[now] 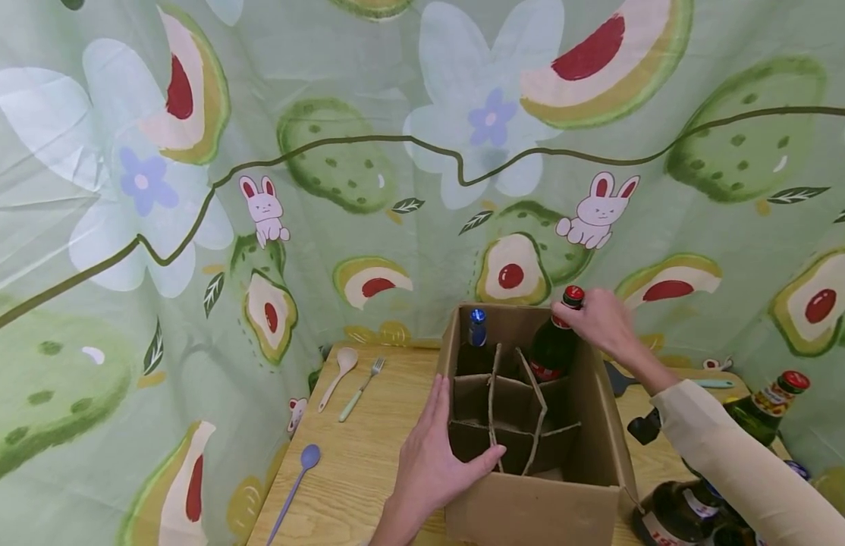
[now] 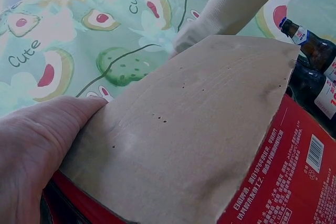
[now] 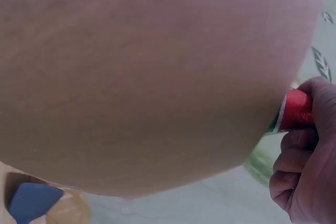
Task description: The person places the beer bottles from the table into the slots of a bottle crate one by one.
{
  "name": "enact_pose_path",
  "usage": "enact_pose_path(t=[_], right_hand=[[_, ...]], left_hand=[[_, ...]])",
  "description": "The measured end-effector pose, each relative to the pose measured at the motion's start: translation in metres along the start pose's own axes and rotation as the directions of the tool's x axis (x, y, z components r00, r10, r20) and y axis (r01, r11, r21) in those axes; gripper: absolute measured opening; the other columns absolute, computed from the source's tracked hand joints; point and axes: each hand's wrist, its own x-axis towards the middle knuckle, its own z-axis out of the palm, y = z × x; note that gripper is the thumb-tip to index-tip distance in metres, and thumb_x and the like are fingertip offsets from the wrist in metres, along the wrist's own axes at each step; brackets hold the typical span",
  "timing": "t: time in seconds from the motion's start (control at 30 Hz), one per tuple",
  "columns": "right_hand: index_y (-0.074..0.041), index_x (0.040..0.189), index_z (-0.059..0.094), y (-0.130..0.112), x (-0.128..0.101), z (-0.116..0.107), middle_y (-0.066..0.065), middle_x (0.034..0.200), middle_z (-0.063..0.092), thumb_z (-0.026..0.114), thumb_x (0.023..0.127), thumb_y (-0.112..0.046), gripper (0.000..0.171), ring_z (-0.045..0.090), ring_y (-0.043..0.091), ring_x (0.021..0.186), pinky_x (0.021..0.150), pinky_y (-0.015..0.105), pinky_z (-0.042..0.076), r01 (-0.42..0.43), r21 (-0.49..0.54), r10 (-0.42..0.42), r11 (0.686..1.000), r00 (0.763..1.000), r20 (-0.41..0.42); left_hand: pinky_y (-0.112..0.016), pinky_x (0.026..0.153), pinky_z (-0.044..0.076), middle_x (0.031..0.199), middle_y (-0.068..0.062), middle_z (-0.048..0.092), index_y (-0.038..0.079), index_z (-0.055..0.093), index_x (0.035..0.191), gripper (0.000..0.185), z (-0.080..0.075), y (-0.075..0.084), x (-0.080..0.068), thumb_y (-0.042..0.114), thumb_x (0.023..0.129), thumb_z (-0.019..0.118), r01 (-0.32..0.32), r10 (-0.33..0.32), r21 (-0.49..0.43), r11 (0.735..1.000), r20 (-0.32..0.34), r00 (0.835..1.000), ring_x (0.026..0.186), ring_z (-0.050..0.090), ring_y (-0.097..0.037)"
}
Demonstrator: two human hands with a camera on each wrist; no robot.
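A cardboard box (image 1: 532,504) with crossed cardboard dividers (image 1: 514,390) stands on the wooden table. My right hand (image 1: 600,322) grips the neck of a green beer bottle (image 1: 552,345) with a red cap, whose lower part is down in the back right compartment. In the right wrist view, curled fingers (image 3: 289,174) lie beside the bottle's red foil neck (image 3: 297,109). At the back left compartment stands a bottle with a blue cap (image 1: 477,327). My left hand (image 1: 436,462) rests on the box's front left corner, fingers straight along the side and thumb stretched over the front rim.
Right of the box stand brown bottles (image 1: 675,512) and a green bottle (image 1: 760,413) with a red cap. Behind them lies a dark spatula (image 1: 620,379). On the left lie a pale spoon (image 1: 342,368), a fork (image 1: 364,387) and a blue spoon (image 1: 301,474). A patterned curtain (image 1: 395,250) hangs behind.
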Motion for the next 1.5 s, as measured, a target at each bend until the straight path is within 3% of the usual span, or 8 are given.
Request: enact_pose_path(t=[0.33,0.73,0.87,1.07,1.17,1.5], right_hand=[[-0.014,0.053,0.044,0.008,0.000,0.021,-0.003,0.049,0.038,0.069,0.093,-0.040,0.053,0.037,0.015,0.042,0.041,0.028,0.026,-0.025,-0.028,0.027,0.999,0.996,0.089],[-0.018,0.051,0.044,0.004,0.002,0.027,-0.005,0.049,0.038,0.072,0.087,-0.044,0.052,0.037,0.015,0.045,0.042,0.028,0.025,0.059,-0.237,-0.018,0.970,0.985,0.173],[-0.019,0.051,0.043,0.004,0.002,0.026,-0.006,0.049,0.036,0.072,0.087,-0.044,0.053,0.036,0.015,0.045,0.043,0.029,0.024,0.032,-0.222,0.008,0.975,0.984,0.175],[-0.017,0.055,0.045,0.000,0.004,0.015,-0.005,0.052,0.037,0.072,0.091,-0.039,0.051,0.036,0.013,0.047,0.046,0.028,0.027,0.033,-0.121,0.003,0.992,0.957,0.290],[-0.015,0.057,0.047,-0.001,0.003,0.012,-0.004,0.053,0.039,0.073,0.093,-0.035,0.048,0.038,0.014,0.048,0.048,0.028,0.029,0.027,-0.083,0.000,0.996,0.952,0.307],[-0.005,0.079,0.066,0.007,-0.011,0.013,0.006,0.068,0.061,0.079,0.092,-0.030,0.032,0.051,0.020,0.059,0.053,0.032,0.040,0.047,0.025,-0.050,0.999,0.987,0.151]], left_hand=[[-0.065,0.108,0.044,0.175,0.006,0.012,0.022,0.016,0.169,0.124,0.001,-0.001,0.000,0.086,0.077,0.066,0.007,-0.007,-0.002,1.000,0.015,1.000,0.151,0.039,-0.033],[-0.065,0.106,0.045,0.174,0.005,0.014,0.020,0.017,0.169,0.122,0.003,0.000,-0.001,0.081,0.078,0.071,-0.003,0.003,0.004,1.000,-0.001,1.000,0.150,0.040,-0.034],[-0.064,0.106,0.045,0.174,0.005,0.014,0.020,0.018,0.169,0.122,0.003,0.001,-0.001,0.081,0.078,0.070,-0.008,0.008,0.004,1.000,-0.005,1.000,0.150,0.041,-0.034],[-0.066,0.106,0.045,0.175,0.001,0.017,0.020,0.018,0.169,0.122,0.003,0.001,0.000,0.084,0.078,0.068,-0.002,0.002,0.006,1.000,-0.005,1.000,0.149,0.041,-0.034],[-0.066,0.107,0.044,0.175,0.001,0.017,0.020,0.018,0.169,0.122,0.003,0.001,0.001,0.084,0.078,0.068,0.002,-0.002,0.005,1.000,-0.001,1.000,0.150,0.041,-0.034],[-0.064,0.109,0.043,0.175,0.005,0.013,0.020,0.017,0.169,0.121,0.004,0.001,-0.001,0.080,0.079,0.071,-0.004,0.004,0.000,1.000,-0.001,1.000,0.151,0.038,-0.033]])
